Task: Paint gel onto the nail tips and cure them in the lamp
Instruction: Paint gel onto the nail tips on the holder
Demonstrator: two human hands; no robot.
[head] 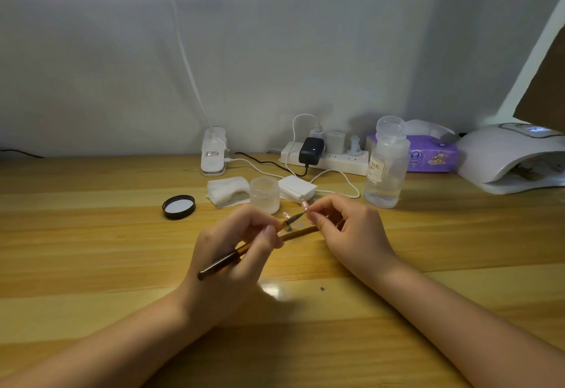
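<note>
My left hand grips a thin brown gel brush; its bristle end points up and right. The brush tip meets a small pink nail tip, which my right hand pinches between thumb and fingers. A second pink nail tip shows just above my left fingers, and a brown stick lies below the two hands on the wooden table. The white curing lamp stands at the far right, its display lit. An open frosted gel jar stands behind my hands, with its black lid lying to the left.
A clear bottle of liquid stands right of the jar. White cotton pads and a white pad stack flank the jar. A power strip with chargers, a desk-lamp clamp and a purple tissue pack line the wall.
</note>
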